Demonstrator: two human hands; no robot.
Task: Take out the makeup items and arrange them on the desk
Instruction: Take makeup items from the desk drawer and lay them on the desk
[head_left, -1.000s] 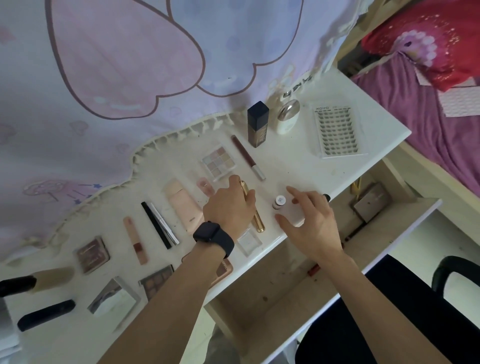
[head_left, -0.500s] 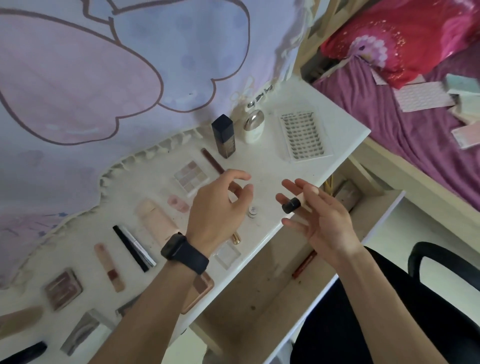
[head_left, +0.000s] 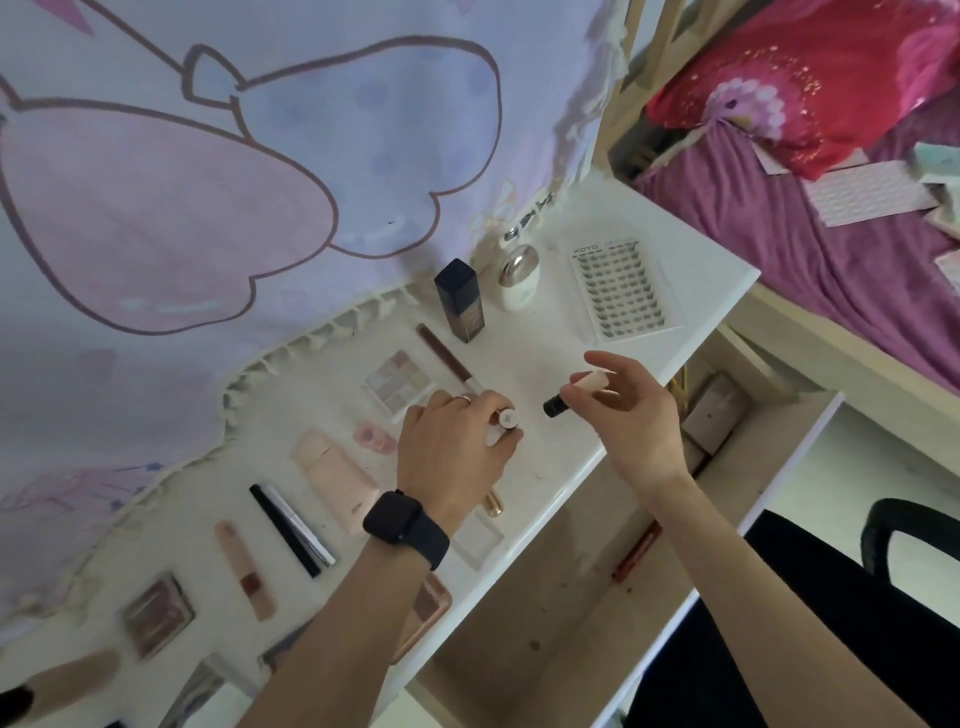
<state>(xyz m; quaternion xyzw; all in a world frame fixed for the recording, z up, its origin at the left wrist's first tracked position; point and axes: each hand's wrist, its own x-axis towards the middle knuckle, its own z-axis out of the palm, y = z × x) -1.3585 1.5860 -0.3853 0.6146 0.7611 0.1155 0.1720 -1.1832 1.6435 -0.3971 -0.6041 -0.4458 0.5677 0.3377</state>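
Mostly done: many items laid on table. Vial gripped by left hand, tube pinched by right hand; lipstick left in drawer at 4 o'clock.

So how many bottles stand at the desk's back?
2: a dark square bottle by the curtain, a white round bottle right of it. The curtain might hide more.

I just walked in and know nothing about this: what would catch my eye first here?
Two hands work mid-picture over a white desk: the left hand, black watch on its wrist, grips a small white bottle, and the right hand pinches a pale tube with a black cap. Makeup lies in rows across the desk, with a lash tray at its far right corner and an open drawer below its front edge.
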